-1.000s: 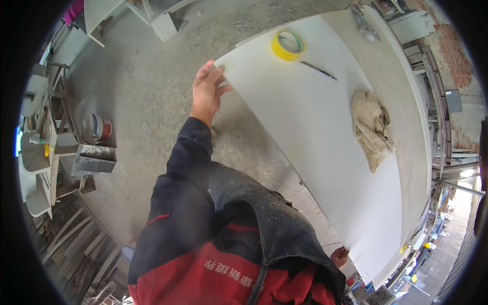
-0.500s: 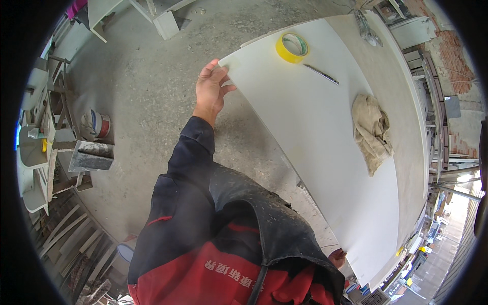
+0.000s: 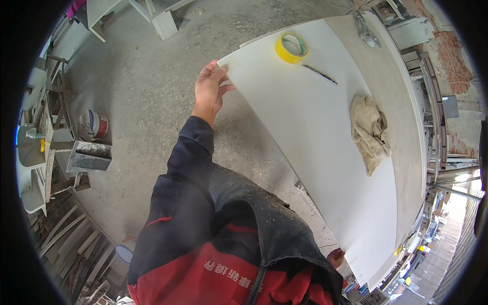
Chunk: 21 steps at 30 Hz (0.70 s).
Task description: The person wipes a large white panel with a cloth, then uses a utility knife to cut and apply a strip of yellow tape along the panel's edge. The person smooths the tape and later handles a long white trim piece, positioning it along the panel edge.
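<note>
A long white board (image 3: 305, 137) lies flat along my right side, on a larger pale surface. My left hand (image 3: 209, 89) is closed on its far left corner, fingers at the edge. At the near end my right hand (image 3: 336, 258) grips the same long edge; my dark apron hides most of it. A roll of yellow tape (image 3: 291, 48) stands on the board toward the far end. Beside it lies a slim dark pen-like tool (image 3: 320, 74). Farther right, a crumpled beige cloth (image 3: 370, 133) rests partly on the board.
A plastic-wrapped object (image 3: 367, 31) lies at the far right of the pale surface (image 3: 401, 101). On the left stand a bucket (image 3: 96, 124), a dusty grey block (image 3: 90, 156) and cluttered wooden racks (image 3: 56, 122). Curved strips (image 3: 76, 239) lie at lower left.
Almost nothing differs. The view has shifted slightly, and both hands keep their places on the board.
</note>
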Each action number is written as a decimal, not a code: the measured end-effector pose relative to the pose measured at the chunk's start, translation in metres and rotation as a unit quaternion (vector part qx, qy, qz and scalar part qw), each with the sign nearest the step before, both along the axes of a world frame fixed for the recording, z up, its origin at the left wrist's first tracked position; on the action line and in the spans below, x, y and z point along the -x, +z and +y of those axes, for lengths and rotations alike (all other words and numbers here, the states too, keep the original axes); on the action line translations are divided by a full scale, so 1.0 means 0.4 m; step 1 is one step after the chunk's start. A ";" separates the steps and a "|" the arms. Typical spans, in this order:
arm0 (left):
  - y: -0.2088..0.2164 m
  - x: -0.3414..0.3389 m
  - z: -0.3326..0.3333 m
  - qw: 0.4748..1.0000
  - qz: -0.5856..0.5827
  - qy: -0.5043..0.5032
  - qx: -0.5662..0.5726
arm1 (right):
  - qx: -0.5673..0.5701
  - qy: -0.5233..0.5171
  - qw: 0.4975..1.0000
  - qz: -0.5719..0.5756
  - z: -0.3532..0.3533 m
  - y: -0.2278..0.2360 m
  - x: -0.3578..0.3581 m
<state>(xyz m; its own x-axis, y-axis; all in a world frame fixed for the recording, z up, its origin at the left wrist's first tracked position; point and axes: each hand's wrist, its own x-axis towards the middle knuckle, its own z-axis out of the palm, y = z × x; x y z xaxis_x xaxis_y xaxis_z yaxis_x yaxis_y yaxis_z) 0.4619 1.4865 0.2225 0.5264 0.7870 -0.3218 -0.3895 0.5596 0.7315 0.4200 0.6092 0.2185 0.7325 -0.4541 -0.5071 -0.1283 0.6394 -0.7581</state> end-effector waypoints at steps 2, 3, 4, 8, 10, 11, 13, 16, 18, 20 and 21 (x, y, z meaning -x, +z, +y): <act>0.002 -0.001 -0.002 1.000 0.001 0.001 0.001 | -0.005 0.007 1.000 -0.006 0.003 -0.001 0.002; 0.006 0.000 -0.004 1.000 0.001 0.002 0.002 | -0.006 0.004 1.000 -0.008 0.005 -0.002 0.002; 0.008 0.000 -0.005 1.000 0.001 0.003 0.003 | -0.007 0.002 1.000 -0.010 0.007 0.000 0.002; 0.003 -0.002 -0.004 1.000 0.000 0.008 -0.001 | 0.007 0.009 1.000 -0.012 -0.011 -0.012 0.002; 0.000 -0.003 -0.004 1.000 0.003 0.011 -0.007 | 0.002 0.013 1.000 -0.008 -0.016 -0.015 0.007; -0.002 -0.003 -0.003 1.000 0.003 0.009 -0.004 | -0.001 0.027 0.999 -0.019 -0.014 -0.015 0.010; -0.003 -0.003 0.001 1.000 0.005 0.004 0.002 | -0.008 0.054 0.998 -0.042 -0.005 -0.018 0.014; -0.004 -0.002 0.003 1.000 0.014 0.008 0.000 | 0.001 0.038 0.999 -0.026 -0.015 -0.018 0.013; -0.015 -0.002 0.009 1.000 0.008 0.008 0.003 | 0.001 0.018 1.000 -0.021 -0.048 -0.027 0.005; -0.026 -0.002 0.010 1.000 0.006 0.008 0.001 | -0.003 0.005 1.000 -0.017 -0.047 -0.035 0.010; -0.025 -0.002 0.011 1.000 0.005 0.009 0.000 | -0.013 0.015 1.000 -0.023 -0.034 -0.040 0.010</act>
<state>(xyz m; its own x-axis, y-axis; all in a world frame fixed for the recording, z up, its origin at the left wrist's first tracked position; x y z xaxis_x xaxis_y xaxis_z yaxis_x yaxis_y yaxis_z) 0.4627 1.4909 0.2124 0.5089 0.7963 -0.3271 -0.3914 0.5524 0.7360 0.4159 0.5958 0.2025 0.7681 -0.4190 -0.4842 -0.1133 0.6553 -0.7468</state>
